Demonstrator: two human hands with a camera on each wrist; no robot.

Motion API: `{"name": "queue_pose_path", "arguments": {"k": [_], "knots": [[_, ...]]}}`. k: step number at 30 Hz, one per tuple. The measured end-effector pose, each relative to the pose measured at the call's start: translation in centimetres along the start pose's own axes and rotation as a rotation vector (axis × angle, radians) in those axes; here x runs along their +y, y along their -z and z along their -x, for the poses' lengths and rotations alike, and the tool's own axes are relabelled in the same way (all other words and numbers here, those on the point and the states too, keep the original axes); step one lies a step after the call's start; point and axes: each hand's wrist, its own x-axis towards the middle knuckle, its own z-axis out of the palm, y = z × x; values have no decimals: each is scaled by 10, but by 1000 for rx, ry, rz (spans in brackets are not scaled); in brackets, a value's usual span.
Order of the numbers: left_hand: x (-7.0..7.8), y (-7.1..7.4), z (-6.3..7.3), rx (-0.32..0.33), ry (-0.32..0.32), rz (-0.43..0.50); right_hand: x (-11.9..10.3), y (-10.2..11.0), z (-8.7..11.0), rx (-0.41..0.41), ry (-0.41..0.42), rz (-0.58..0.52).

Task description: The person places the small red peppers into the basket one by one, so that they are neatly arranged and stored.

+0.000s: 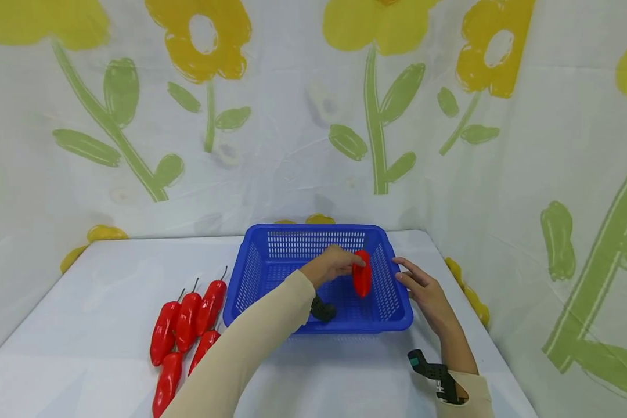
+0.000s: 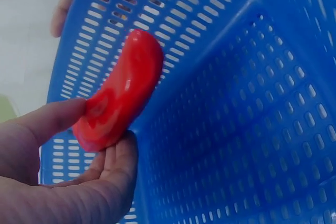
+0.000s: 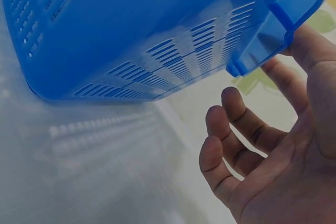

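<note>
In the head view my left hand [image 1: 334,264] reaches into the blue plastic basket [image 1: 316,228] and pinches a red pepper [image 1: 362,276] near its right wall. The left wrist view shows this pepper [image 2: 126,87] between the thumb and fingers of my left hand [image 2: 68,182], above the basket floor. At the basket's right side, my right hand [image 1: 427,293] holds the rim with thumb and index finger. From below, the right wrist view shows the other fingers [image 3: 239,140] of that hand loosely bent, apart from the basket wall [image 3: 131,35].
Several red peppers [image 1: 188,319] with thin stems lie on the white table [image 1: 104,290], left of the basket; my left sleeve [image 1: 251,342] partly covers that group. A white cloth with printed flowers [image 1: 277,116] hangs behind and beside the table.
</note>
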Motion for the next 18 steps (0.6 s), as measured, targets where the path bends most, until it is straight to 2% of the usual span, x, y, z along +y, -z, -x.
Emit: {"name": "queue_pose_path", "arguments": {"k": [8, 13, 18], "knots": [[-4, -7, -9, -5, 35, -47, 0, -1, 1, 1, 3, -16], [-10, -9, -22, 14, 73, -103, 0, -2, 0, 9, 1, -11], [-12, -13, -23, 24, 99, -95, 0, -2, -1, 13, -4, -11]]}}
